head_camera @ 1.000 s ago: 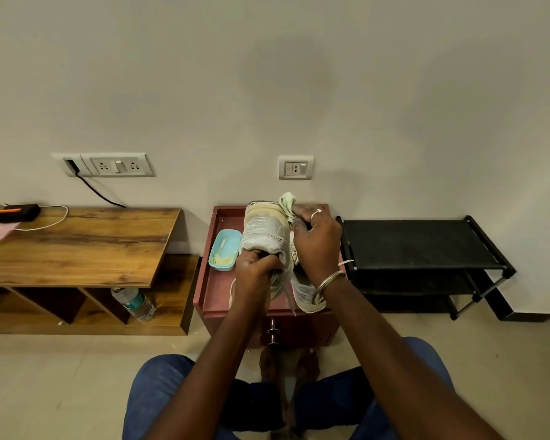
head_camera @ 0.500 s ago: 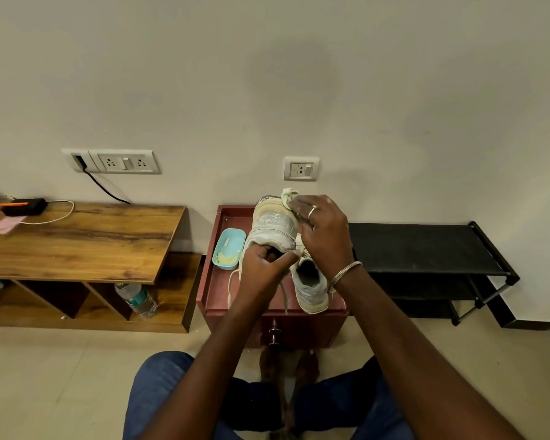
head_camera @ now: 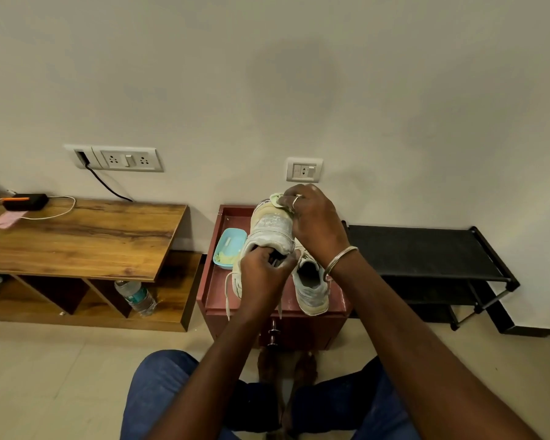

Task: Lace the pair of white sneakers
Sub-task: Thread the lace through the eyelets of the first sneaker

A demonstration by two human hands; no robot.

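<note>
Grips raised sneaker by the collar with left hand at 6 o'clock, fingers curled inside; clasps its upper end with right hand at 2 o'clock; second sneaker at 4 o'clock, flat on red cabinet

There were two white sneakers — the lifted sneaker and the resting sneaker — two hands, left hand and right hand, one blue dish, one water bottle, one red cabinet and one black rack.
</note>
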